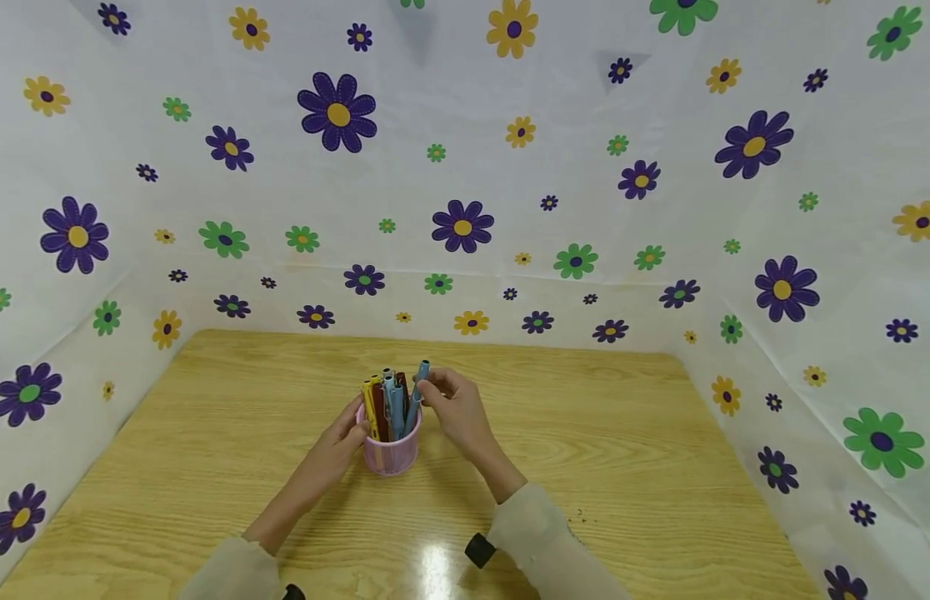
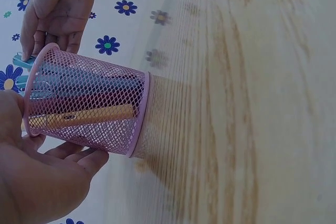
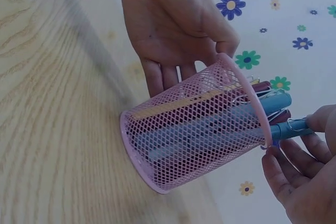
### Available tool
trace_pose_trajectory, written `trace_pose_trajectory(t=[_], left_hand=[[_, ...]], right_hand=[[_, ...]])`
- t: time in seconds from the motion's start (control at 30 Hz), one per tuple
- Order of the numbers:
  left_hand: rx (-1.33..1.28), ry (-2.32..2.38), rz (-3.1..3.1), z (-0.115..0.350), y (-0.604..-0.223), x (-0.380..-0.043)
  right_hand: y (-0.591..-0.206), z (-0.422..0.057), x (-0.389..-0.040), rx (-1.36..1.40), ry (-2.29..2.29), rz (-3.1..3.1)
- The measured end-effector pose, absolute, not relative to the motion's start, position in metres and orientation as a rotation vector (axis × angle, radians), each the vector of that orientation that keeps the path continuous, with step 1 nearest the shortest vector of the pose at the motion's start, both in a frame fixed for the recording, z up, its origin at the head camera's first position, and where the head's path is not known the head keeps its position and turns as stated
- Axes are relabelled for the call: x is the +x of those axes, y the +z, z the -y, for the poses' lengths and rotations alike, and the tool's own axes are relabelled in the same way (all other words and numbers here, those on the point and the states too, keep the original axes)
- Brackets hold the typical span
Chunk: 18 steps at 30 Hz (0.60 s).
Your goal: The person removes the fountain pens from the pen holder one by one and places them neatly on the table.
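A pink mesh pen cup (image 1: 390, 458) stands upright on the wooden table, full of pens. My left hand (image 1: 332, 454) grips its left side, thumb near the rim and fingers behind the mesh. On the other side, my right hand (image 1: 461, 421) pinches a blue pen (image 3: 283, 130) between thumb and fingers near its clip. That pen leans at the cup's right rim, its lower part inside and its cap above the other pens. Beside it stand yellow pens (image 1: 370, 410), dark red pens (image 1: 382, 414) and other blue pens (image 1: 397, 412), seen through the mesh in both wrist views.
The wood-grain table (image 1: 600, 433) reaches around the cup on all sides. A white sheet (image 1: 405, 183) with purple, yellow and green flowers hangs behind and along both sides. Small dark specks (image 1: 581, 517) lie near the right sleeve (image 1: 543, 542).
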State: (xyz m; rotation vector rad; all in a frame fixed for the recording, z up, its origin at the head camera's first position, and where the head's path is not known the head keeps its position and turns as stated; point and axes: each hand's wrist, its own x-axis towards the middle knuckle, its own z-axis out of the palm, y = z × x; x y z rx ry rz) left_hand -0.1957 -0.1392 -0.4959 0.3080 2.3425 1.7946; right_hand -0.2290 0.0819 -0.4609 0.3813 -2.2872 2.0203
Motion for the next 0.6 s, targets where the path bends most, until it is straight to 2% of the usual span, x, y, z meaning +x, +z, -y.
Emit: trace_pose_trajectory(t=[0.33,0.6], left_hand=[[0.303,1.8,-2.337,0.14,-0.497,-0.196],[0.309,1.804,-2.329,0.141,-0.496,-0.195]], right_hand=[[-0.418,-0.087,-0.211,0.419,2.044,2.236],[-0.416,-0.091,-0.213,0.361,2.075,2.207]])
